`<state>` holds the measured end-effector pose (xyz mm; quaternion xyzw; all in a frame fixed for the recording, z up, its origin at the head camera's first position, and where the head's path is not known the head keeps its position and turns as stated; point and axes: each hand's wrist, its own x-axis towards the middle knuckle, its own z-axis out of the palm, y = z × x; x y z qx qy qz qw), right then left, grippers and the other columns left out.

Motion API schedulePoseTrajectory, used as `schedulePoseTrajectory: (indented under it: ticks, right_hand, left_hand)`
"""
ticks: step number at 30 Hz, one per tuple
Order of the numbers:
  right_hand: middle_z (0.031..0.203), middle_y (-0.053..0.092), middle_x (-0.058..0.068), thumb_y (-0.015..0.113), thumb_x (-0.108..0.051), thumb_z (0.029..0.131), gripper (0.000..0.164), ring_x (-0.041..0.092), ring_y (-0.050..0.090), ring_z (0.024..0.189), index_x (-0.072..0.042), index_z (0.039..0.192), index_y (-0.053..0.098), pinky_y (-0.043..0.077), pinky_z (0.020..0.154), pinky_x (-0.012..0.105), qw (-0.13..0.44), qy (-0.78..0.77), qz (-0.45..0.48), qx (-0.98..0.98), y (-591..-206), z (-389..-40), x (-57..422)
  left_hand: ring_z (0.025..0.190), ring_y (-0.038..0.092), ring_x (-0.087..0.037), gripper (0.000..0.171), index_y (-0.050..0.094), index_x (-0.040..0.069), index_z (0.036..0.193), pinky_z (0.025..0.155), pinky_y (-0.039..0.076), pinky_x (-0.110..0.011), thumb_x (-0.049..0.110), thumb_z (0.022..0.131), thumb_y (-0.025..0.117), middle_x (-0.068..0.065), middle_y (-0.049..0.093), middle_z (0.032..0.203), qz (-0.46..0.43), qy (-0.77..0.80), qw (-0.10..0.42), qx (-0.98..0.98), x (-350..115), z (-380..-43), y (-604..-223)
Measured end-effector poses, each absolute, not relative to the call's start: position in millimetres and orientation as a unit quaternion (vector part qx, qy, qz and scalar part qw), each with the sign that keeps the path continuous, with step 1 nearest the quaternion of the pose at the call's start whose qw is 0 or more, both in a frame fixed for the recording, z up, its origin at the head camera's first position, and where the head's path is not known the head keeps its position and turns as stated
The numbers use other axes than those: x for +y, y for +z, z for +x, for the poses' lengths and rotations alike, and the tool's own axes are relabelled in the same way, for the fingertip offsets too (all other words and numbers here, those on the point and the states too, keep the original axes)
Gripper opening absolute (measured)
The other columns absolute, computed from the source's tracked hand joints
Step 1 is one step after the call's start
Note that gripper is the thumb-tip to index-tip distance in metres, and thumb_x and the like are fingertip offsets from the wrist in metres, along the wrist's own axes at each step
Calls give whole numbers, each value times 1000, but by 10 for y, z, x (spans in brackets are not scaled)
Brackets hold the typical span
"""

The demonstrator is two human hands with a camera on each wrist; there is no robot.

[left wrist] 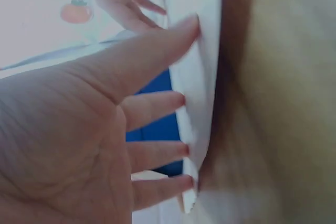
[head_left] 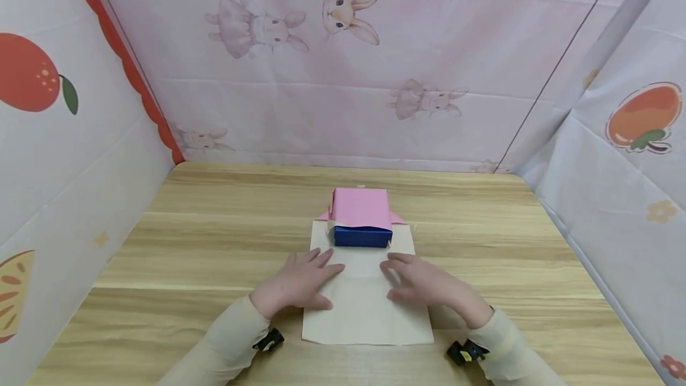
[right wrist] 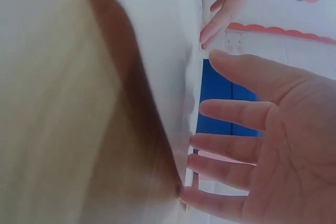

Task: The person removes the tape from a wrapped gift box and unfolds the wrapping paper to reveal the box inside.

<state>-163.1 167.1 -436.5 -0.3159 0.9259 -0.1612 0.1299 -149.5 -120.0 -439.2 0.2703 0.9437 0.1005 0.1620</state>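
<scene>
A small blue box (head_left: 362,237) sits toward the far end of a cream paper sheet (head_left: 370,314). Over its top lies a pink flap of paper (head_left: 361,207), leaving the blue front face bare. My left hand (head_left: 300,285) spreads its fingers over the sheet's left edge, with fingertips at the paper in the left wrist view. Across from it, my right hand (head_left: 426,282) rests its spread fingertips on the sheet's right edge. Neither hand grips anything. In the right wrist view the paper's near edge (right wrist: 152,35) rises off the table.
The wooden table (head_left: 214,225) carries the sheet near its middle. Printed cloth walls stand around it: a rabbit-patterned one (head_left: 348,106) at the back and fruit-patterned ones at the left (head_left: 69,165) and right (head_left: 616,165). A black wrist camera (head_left: 466,351) is strapped at my right sleeve.
</scene>
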Motion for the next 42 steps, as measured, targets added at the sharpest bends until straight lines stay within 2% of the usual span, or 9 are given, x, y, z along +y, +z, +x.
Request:
schedulePoseTrajectory:
  ticks: [6,14,23,28,34,42]
  right_hand:
    - [143,48,26,66,-25,92,53,43,50,129,-4,138,51,43,106,55,104,-181,-308,928,-4350,-1725,1723]
    - [143,45,30,65,-22,93,53,46,50,128,-1,139,50,45,103,56,70,-191,-311,928,-4340,-1825,1764]
    - [149,38,29,65,-27,93,56,46,45,132,1,139,49,44,105,56,69,-176,-313,931,-4339,-1874,1756]
    - [151,36,29,64,-27,94,60,46,40,136,5,141,45,39,109,57,81,-170,-307,933,-4343,-1880,1755]
    - [150,37,29,63,-27,94,64,45,39,138,9,142,41,36,111,55,97,-170,-302,933,-4353,-1883,1756]
    - [151,37,29,64,-24,94,64,44,38,139,10,142,40,35,113,54,99,-188,-298,931,-4356,-1888,1757]
  left_hand:
    - [142,32,-45,67,47,19,145,108,27,-72,46,87,68,-19,36,155,223,92,147,959,-1171,-1617,-4310]
    - [145,27,-44,64,48,19,143,109,23,-74,45,89,67,-16,31,158,184,101,96,973,-1179,-1786,-4189]
    - [146,27,-39,66,50,11,142,109,29,-70,43,88,70,-11,26,161,217,85,60,970,-1148,-1919,-4132]
    - [149,23,-35,55,57,11,135,112,26,-68,37,88,70,-6,25,162,230,91,64,967,-1142,-1961,-4155]
    - [146,29,-33,48,60,12,132,111,26,-69,31,89,70,-5,39,155,238,97,53,965,-1144,-1969,-4160]
    - [132,46,-36,41,62,12,128,109,32,-67,28,90,69,-10,52,141,231,103,-1,967,-1159,-1985,-4169]
